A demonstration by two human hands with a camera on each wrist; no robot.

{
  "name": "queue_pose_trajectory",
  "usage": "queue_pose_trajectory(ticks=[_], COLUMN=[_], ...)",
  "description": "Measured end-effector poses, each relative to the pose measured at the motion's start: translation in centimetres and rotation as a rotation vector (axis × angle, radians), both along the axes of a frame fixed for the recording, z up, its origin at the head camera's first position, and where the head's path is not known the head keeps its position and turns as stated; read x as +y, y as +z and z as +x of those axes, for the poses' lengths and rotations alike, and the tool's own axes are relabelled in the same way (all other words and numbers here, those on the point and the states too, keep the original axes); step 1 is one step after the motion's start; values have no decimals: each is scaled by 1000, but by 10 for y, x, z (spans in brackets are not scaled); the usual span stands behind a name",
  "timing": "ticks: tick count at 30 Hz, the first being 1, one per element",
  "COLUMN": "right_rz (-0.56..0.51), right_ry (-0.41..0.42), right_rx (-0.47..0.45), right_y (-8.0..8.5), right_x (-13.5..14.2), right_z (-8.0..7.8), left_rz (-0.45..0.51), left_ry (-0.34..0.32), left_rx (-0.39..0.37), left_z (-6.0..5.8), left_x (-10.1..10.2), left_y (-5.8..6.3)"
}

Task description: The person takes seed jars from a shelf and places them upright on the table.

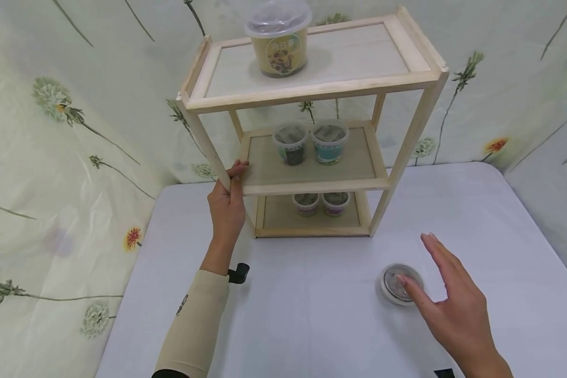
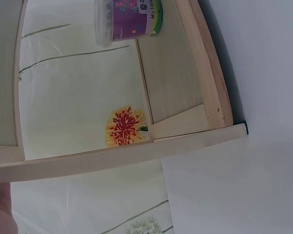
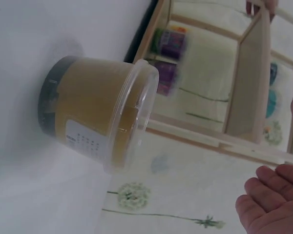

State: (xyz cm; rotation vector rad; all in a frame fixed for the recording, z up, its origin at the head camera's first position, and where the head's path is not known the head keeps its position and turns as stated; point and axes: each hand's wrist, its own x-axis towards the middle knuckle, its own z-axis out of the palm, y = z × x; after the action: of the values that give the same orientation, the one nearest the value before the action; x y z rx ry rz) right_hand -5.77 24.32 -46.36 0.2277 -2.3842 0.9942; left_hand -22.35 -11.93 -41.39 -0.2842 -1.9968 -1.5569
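My left hand [image 1: 228,207] grips the left front post of a three-tier wooden shelf rack [image 1: 312,186] at the middle tier, fingertips lying over that tier's corner. In the left wrist view only a bit of that hand [image 2: 1,212] shows beside the wooden frame [image 2: 88,160]. My right hand [image 1: 458,310] is held out over the table with thumb and fingers spread, holding nothing. Its thumb overlaps the lid of a clear-lidded plastic tub [image 1: 392,296] in the head view. From the right wrist, the tub [image 3: 88,105] stands upright, with a yellow band and a white label, apart from the fingers.
On the rack's top tier sits a large yellow tub [image 1: 283,52]. Two small tubs, one dark [image 1: 291,149] and one teal [image 1: 329,149], stand on the middle tier. The bottom tier bears two purple cups [image 1: 335,207]. Flowered cloth [image 1: 75,210] hangs around the white table [image 1: 302,304].
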Motion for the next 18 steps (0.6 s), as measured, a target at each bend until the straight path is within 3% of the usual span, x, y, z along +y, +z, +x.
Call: queue_pose_trajectory(ticks=[18], right_rz=[-34], right_ry=[72], right_rx=[63], right_y=[15], right_x=[-3], right_z=[-2], left_rz=[-2], left_ry=[10], left_rx=[-25], left_z=[-1], left_x=[0], left_y=[-1])
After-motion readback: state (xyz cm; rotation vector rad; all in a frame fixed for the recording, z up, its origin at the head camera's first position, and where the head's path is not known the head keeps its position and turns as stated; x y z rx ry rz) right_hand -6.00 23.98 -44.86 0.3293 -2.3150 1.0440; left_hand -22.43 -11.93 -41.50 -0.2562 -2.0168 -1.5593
